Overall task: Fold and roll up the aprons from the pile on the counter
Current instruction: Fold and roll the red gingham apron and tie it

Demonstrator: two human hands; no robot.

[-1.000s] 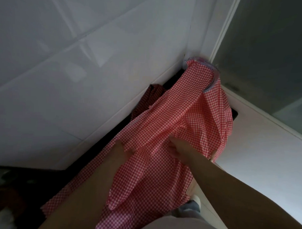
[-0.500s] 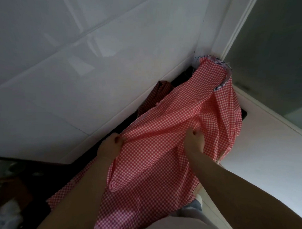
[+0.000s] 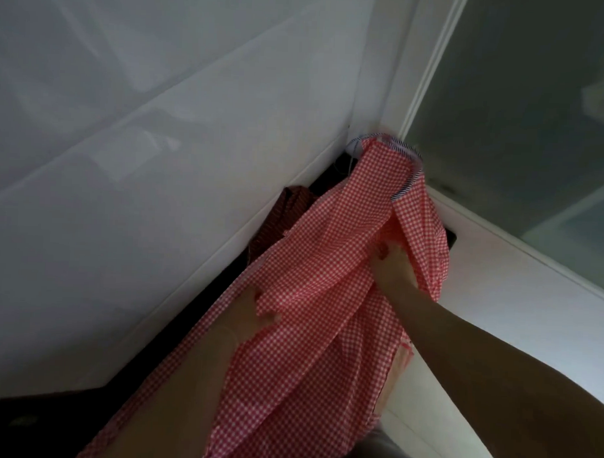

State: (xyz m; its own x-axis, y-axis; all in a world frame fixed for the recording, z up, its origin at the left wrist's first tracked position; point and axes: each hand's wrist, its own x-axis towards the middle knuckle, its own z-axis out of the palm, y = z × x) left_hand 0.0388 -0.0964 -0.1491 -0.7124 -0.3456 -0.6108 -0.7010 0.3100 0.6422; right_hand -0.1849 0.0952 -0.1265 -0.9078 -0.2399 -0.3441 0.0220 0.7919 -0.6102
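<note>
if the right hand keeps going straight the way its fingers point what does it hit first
Most likely more of the red gingham apron. The right hand is already buried in its folds, fingers pointing up toward the corner. Beyond the cloth lies the striped trim at the wall corner, though depth is unclear.

Both hands [image 3: 393,269] gripping gingham apron [image 3: 313,270]

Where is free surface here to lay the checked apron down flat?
Bare white surface lies right of the red checked apron, below the glass pane. The dark strip along the white panel is crowded: apron, left hand, right hand, darker cloth.
</note>
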